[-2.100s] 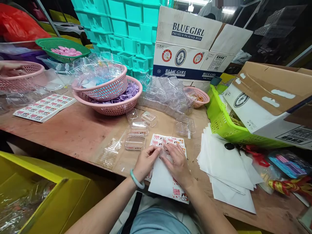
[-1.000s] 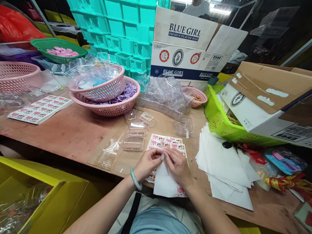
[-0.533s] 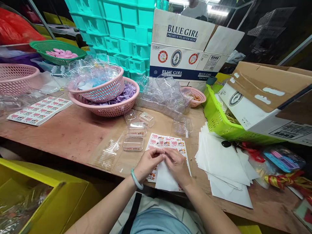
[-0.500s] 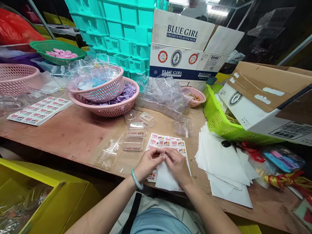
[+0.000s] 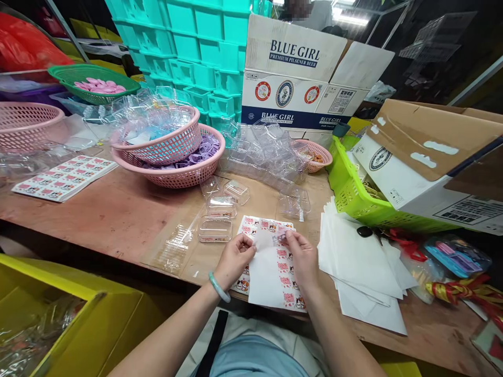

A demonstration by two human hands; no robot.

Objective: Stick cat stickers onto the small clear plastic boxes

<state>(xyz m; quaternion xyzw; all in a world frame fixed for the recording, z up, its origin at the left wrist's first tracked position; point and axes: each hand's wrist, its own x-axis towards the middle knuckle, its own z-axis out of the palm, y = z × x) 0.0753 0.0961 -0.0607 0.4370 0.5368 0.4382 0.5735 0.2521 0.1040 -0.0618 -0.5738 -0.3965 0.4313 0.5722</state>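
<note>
A sticker sheet point(image 5: 283, 269) with printed cats and pink lettering lies over a stack of like sheets at the table's front edge; part of it is blank white. My left hand point(image 5: 236, 260), with a jade-coloured bangle at the wrist, pinches the sheet's upper left edge. Between the thumb and fingers of my right hand point(image 5: 302, 256) is a small printed sticker point(image 5: 282, 233) at the sheet's upper right. Just left of the stack are several clear plastic cases, among them a nearer case point(image 5: 215, 230) with a printed strip on its front.
Clear cases pile up point(image 5: 271, 152) behind the work area. Two stacked pink baskets point(image 5: 173, 178) stand left of them. White sheets point(image 5: 357, 256) and a lime basket point(image 5: 346, 188) are at right. Another sticker stack point(image 5: 63, 178) lies far left. A yellow bin point(image 5: 113, 324) is below left.
My hands have moved apart, the right one to the right and the left one slightly left. More of the printed sheet shows between them, and a small sticker is visible at my right fingertips.
</note>
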